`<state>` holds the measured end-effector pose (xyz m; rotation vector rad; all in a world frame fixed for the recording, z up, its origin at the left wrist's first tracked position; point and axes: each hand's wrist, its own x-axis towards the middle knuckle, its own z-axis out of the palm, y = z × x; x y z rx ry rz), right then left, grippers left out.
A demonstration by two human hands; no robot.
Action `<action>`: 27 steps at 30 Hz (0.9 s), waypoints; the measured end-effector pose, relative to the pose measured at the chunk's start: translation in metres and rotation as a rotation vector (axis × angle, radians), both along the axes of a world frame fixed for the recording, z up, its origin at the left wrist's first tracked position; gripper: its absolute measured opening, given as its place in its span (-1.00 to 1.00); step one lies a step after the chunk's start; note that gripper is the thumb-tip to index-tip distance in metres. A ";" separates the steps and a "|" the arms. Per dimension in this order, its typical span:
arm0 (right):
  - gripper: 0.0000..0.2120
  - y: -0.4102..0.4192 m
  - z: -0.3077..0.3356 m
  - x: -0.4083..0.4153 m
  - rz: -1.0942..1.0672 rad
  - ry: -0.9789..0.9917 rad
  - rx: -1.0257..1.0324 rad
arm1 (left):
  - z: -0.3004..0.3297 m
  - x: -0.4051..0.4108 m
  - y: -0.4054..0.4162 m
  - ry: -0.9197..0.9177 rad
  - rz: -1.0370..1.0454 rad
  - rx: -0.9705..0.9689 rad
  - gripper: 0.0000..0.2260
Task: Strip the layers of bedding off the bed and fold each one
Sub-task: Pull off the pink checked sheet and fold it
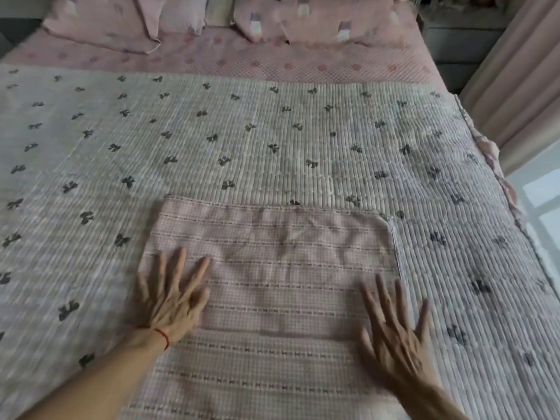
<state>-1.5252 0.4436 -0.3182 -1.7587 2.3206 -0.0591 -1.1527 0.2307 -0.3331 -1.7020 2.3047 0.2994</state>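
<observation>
Nearest, at the foot edge of the bed, a folded pink checked sheet [272,283] lay flat on top of the quilt, its far edge straight and its right far corner squared. Both hands pressed down on it, well apart: the left hand [172,301] flat with fingers spread near the sheet's left edge, a red thread [162,338] around its wrist, the right hand [397,338] flat with fingers spread near the right edge. Beneath, a grey ribbed quilt [272,140] with dark bow prints covered the bed from side to side. Beyond its far edge showed a pink dotted bedsheet [242,60], and against the head edge lay pink pillows [103,22].
</observation>
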 end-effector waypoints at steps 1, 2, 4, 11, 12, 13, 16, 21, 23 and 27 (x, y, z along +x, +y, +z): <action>-0.27 -0.032 0.000 -0.007 0.067 -0.031 -0.014 | -0.001 -0.011 -0.023 0.026 -0.031 -0.020 -0.43; -0.31 -0.063 -0.002 -0.017 0.113 -0.048 -0.008 | 0.000 -0.022 -0.046 0.067 -0.042 -0.023 -0.45; -0.33 -0.116 -0.013 -0.043 0.066 -0.037 0.041 | -0.002 -0.042 -0.095 0.122 0.017 0.041 -0.49; -0.29 -0.161 -0.053 -0.085 -0.239 0.049 0.090 | -0.049 -0.048 -0.186 0.025 0.031 -0.110 -0.48; -0.29 -0.166 -0.053 -0.086 -0.249 0.050 0.084 | -0.049 -0.047 -0.191 0.040 0.015 -0.139 -0.47; -0.29 -0.171 -0.054 -0.088 -0.253 0.055 0.078 | -0.052 -0.046 -0.195 0.047 0.005 -0.168 -0.46; -0.29 -0.178 -0.056 -0.092 -0.257 0.080 0.030 | -0.056 -0.045 -0.203 0.054 -0.033 -0.217 -0.43; -0.28 -0.182 -0.060 -0.090 -0.247 0.070 -0.028 | -0.059 -0.043 -0.217 0.043 -0.074 -0.228 -0.42; -0.29 -0.182 -0.061 -0.094 -0.247 0.085 -0.031 | -0.057 -0.042 -0.218 0.056 -0.089 -0.221 -0.44; -0.39 -0.182 -0.051 -0.090 -0.216 0.091 -0.072 | -0.032 -0.039 -0.205 0.235 -0.128 -0.183 -0.53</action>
